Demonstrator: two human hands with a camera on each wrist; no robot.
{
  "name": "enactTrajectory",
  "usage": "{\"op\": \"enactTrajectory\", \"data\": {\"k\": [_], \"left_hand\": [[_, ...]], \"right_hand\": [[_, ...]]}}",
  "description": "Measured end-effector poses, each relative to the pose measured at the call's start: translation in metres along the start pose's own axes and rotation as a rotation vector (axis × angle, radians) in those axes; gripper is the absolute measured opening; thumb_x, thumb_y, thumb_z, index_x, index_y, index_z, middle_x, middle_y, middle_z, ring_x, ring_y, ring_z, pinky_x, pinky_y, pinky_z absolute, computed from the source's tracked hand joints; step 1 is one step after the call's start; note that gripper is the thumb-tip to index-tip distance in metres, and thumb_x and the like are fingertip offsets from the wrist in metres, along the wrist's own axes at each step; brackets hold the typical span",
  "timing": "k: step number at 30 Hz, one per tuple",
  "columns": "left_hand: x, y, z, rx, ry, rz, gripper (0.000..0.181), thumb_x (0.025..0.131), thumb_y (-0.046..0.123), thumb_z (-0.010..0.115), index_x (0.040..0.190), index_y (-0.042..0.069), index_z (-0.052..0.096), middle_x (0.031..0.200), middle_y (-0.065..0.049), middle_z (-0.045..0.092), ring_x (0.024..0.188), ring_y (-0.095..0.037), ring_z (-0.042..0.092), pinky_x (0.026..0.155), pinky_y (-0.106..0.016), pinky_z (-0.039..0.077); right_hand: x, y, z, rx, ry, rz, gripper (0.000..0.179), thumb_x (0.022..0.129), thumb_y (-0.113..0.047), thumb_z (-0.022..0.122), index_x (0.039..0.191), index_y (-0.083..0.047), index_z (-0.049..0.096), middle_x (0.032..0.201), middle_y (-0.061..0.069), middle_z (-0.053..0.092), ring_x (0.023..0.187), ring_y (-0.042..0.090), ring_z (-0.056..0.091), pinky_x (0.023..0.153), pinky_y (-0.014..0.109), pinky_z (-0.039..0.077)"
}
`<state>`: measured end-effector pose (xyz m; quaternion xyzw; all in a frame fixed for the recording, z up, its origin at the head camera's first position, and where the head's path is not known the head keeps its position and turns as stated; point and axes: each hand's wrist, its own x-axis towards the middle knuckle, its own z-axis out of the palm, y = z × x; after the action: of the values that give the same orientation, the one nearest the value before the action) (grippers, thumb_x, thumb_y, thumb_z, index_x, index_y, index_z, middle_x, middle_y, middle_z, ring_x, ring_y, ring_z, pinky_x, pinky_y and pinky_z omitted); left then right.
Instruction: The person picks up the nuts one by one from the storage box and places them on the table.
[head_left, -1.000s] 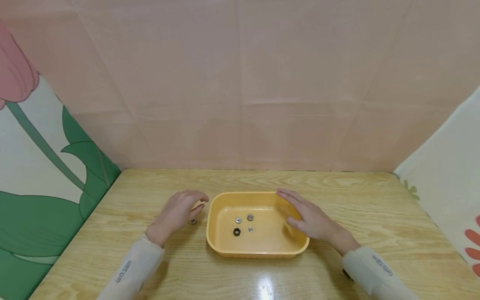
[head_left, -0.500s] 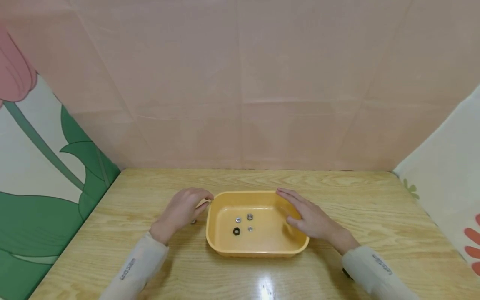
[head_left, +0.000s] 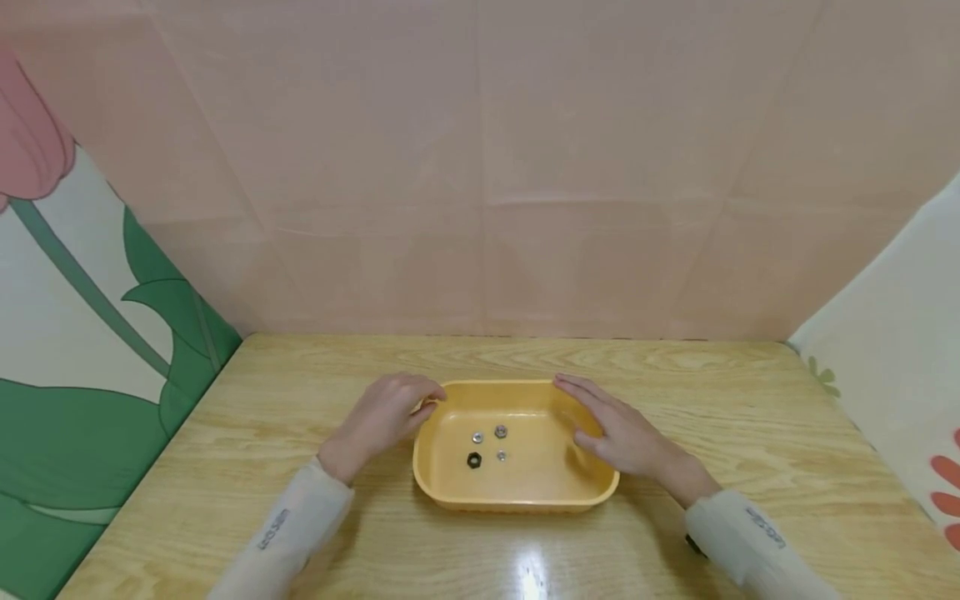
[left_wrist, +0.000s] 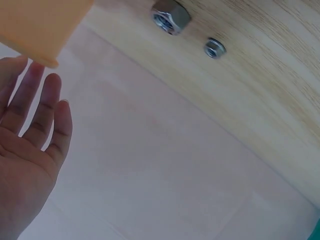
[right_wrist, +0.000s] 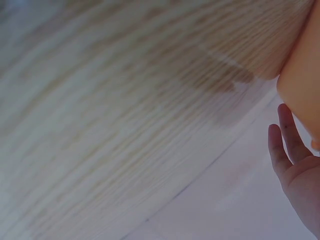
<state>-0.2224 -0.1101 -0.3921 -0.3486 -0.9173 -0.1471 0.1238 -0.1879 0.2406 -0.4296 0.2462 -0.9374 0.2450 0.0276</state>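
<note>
A yellow-orange rectangular tray [head_left: 517,505] stands on the table. Inside it lie silver nuts, one of them a larger hex nut [head_left: 501,432], and a black nut [head_left: 474,460]. My left hand [head_left: 382,414] hovers at the tray's far left corner, thumb and index tips bent close together at the rim; I cannot tell whether something is between them. Its other fingers spread loosely in the left wrist view. My right hand [head_left: 626,437] rests on the tray's right end, fingers straight toward the far rim, thumb over the inside. Some of its fingers show outside the wall in the right wrist view.
Two loose nuts lie on the wood table in the left wrist view: a large hex nut [left_wrist: 171,16] and a small flanged nut [left_wrist: 214,48]. A pink sheet [head_left: 480,208] hangs behind the table, with flower-printed panels at both sides.
My left hand has moved right and slightly up in the head view, from the table beside the tray to over its left rim. The right hand, tray and nuts inside stay put.
</note>
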Motion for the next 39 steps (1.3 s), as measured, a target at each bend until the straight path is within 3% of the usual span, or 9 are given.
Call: {"op": "enactTrajectory", "data": {"k": [5,15,26,39], "left_hand": [[0.003,0.005,0.001,-0.017,-0.01,-0.003,0.017,0.086,0.009,0.074,0.103,0.014,0.076,0.104,0.0,0.076,0.096,-0.018,0.071,0.088,-0.037,0.056],[0.008,0.013,0.004,-0.029,-0.003,0.082,0.015,0.087,0.011,0.074,0.102,0.014,0.076,0.1,0.001,0.076,0.09,-0.016,0.07,0.083,-0.037,0.056],[0.01,0.017,0.007,-0.067,-0.022,0.091,0.017,0.087,0.009,0.073,0.104,0.013,0.075,0.101,0.001,0.076,0.091,-0.016,0.069,0.084,-0.037,0.056],[0.017,0.028,0.016,-0.067,-0.085,0.145,0.017,0.089,0.011,0.072,0.106,0.012,0.075,0.104,0.001,0.077,0.092,-0.013,0.071,0.087,-0.033,0.056]], "right_hand": [[0.0,-0.001,-0.001,0.005,-0.005,0.001,0.074,0.087,-0.013,0.065,0.154,-0.014,0.033,0.161,0.01,0.033,0.142,0.041,0.038,0.108,0.066,0.036],[0.001,0.001,0.0,0.004,0.003,-0.004,0.074,0.086,-0.013,0.066,0.154,-0.014,0.035,0.16,0.009,0.034,0.143,0.04,0.038,0.11,0.066,0.034],[-0.001,0.003,0.0,0.008,0.003,0.003,0.076,0.087,-0.013,0.065,0.155,-0.018,0.033,0.161,0.008,0.033,0.144,0.039,0.036,0.11,0.066,0.033],[0.001,0.002,0.001,0.014,0.0,0.009,0.074,0.086,-0.013,0.065,0.154,-0.015,0.034,0.161,0.008,0.033,0.145,0.038,0.036,0.111,0.066,0.033]]}}
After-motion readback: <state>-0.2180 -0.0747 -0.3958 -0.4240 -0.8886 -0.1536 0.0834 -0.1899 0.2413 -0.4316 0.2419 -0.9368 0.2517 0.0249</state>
